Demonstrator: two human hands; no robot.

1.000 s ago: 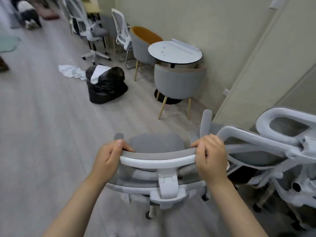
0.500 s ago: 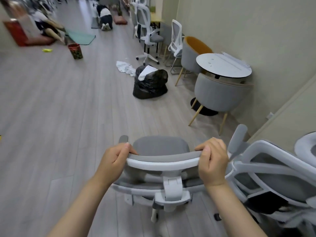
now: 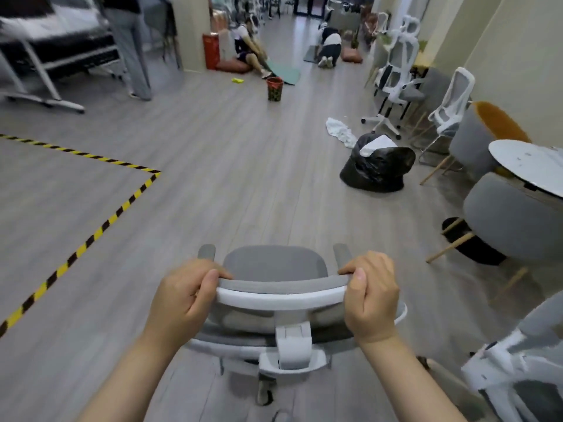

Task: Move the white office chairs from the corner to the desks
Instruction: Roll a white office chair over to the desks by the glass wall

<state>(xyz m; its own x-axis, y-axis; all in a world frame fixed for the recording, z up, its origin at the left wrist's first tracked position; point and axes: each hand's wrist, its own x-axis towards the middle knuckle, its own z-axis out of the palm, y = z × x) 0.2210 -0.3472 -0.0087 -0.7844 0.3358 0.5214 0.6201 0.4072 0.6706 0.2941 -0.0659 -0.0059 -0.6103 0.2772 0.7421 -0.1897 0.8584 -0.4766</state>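
As the view swings left, yellow-black floor tape [image 3: 91, 236] appears.
Left hand [image 3: 182, 296] and right hand [image 3: 371, 296] keep fingers clamped on the white office chair [image 3: 280, 295] headrest.

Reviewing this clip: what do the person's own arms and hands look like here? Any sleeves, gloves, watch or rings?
Both forearms are bare all the way to the bottom edge of the picture; no sleeve shows. The left hand and right hand wear no gloves. No watch, band or ring is visible on either wrist or on the fingers that show. The nails look short and unpainted. No markings or cables.
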